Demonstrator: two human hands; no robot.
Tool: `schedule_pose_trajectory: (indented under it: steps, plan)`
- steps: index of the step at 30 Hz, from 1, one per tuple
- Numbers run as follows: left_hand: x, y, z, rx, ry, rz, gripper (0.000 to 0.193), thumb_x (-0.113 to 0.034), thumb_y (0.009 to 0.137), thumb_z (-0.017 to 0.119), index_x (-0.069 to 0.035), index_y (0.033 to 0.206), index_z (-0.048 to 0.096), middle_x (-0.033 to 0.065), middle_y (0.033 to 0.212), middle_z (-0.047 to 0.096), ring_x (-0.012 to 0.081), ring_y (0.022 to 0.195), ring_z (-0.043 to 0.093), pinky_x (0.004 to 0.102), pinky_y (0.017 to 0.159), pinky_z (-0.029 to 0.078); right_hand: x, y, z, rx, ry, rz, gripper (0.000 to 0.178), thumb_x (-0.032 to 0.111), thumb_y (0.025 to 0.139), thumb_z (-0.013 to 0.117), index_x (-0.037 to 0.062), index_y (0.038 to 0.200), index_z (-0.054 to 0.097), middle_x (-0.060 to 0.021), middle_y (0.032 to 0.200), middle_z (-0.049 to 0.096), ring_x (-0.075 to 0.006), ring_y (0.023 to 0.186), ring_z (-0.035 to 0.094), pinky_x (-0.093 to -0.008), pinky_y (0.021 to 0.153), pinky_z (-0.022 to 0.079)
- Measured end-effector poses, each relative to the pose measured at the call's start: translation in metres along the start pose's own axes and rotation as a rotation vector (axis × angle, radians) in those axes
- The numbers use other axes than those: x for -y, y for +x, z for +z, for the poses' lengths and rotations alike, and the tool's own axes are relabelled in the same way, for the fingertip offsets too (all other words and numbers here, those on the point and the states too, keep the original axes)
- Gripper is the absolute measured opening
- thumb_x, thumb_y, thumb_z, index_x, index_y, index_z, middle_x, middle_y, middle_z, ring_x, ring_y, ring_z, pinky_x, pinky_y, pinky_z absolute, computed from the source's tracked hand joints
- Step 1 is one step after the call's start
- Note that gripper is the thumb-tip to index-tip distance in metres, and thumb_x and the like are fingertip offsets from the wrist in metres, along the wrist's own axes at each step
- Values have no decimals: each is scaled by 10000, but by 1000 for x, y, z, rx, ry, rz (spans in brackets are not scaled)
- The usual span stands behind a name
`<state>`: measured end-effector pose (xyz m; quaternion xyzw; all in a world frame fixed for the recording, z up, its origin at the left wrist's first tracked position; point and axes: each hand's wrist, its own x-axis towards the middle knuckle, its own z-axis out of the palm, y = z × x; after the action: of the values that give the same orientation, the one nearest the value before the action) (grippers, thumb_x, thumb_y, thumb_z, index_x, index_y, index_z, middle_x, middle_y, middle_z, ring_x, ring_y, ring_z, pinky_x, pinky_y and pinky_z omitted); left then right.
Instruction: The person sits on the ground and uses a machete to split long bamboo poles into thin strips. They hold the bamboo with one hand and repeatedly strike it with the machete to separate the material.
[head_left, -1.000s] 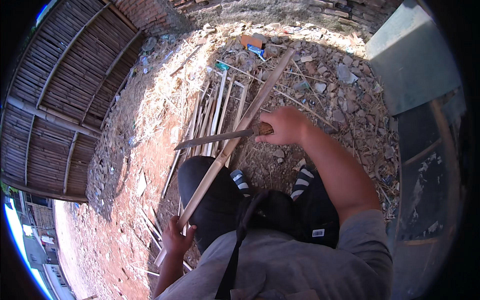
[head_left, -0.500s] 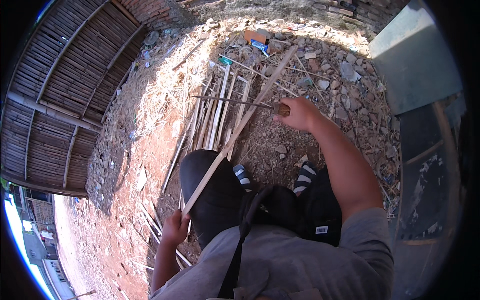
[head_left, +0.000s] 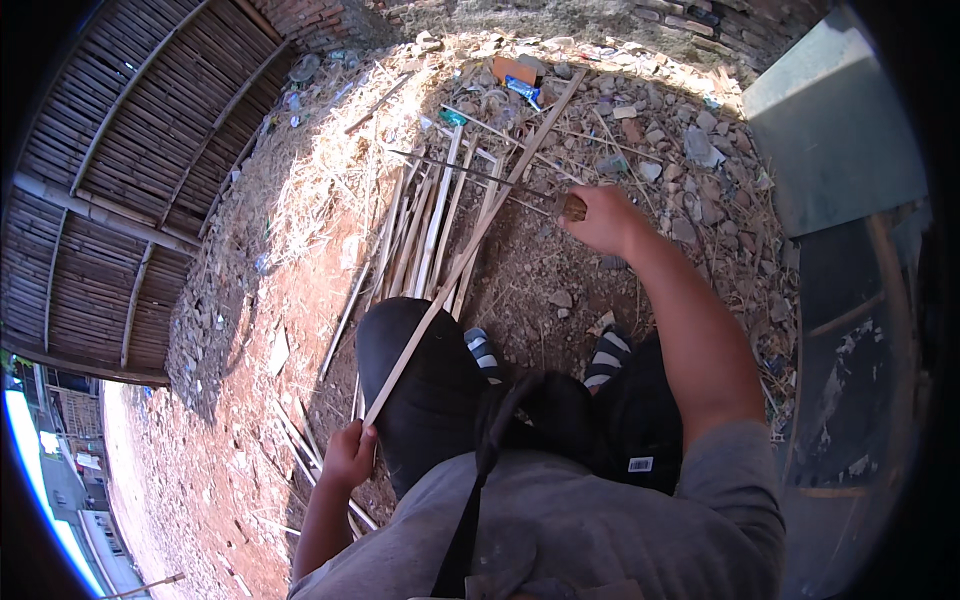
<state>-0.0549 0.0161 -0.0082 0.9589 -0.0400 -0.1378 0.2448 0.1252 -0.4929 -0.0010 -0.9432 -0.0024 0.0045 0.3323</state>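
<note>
A long pale strip of bamboo or wood (head_left: 437, 302) slants from my lower left up to the far right, lying across my left knee. My left hand (head_left: 350, 456) is closed round its near end. In my right hand (head_left: 603, 217) is the wooden handle of a long knife (head_left: 460, 168) with a narrow dark blade. The blade points left and crosses the strip beyond my knee; whether its edge bites into the strip, I cannot tell.
Several similar strips (head_left: 431, 232) lie in a bundle on the ground beyond my left knee, with more (head_left: 297, 437) by my left forearm. Stones and rubble (head_left: 690, 190) spread ahead and right. A slatted bamboo wall (head_left: 120, 130) stands left, a grey-green panel (head_left: 835, 130) right.
The strip looks narrower now, as if rolled onto its edge. My right hand has shifted slightly right, and the knife's blade has tilted, its tip farther away from me.
</note>
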Motion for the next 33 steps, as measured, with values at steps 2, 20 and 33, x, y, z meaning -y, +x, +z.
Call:
schedule_pose_trajectory:
  steps: [2, 20, 33]
  plan:
    - [2, -1, 0, 3, 20, -16, 460, -367, 1024, 530, 10, 761, 525, 247, 646, 568, 442, 644, 601, 476, 580, 431, 13, -5, 9, 11, -110, -156, 265, 251, 816, 704, 72, 1010, 683, -184, 908, 712, -365, 861, 695, -478, 757, 535]
    - [-1, 6, -33, 194, -135, -89, 455, -382, 1026, 538, 25, 833, 608, 150, 635, 559, 218, 611, 540, 395, 598, 433, -24, 7, 3, 59, -7, 145, 280, 273, 811, 710, 77, 1011, 698, -175, 886, 704, -341, 843, 690, -470, 756, 528]
    - [3, 4, -17, 39, 26, -9, 442, -349, 976, 624, 4, 734, 516, 204, 604, 556, 388, 557, 564, 463, 537, 415, -39, 6, -10, 5, -143, 151, 305, 235, 816, 695, 91, 1086, 690, -156, 906, 709, -356, 830, 691, -491, 735, 529]
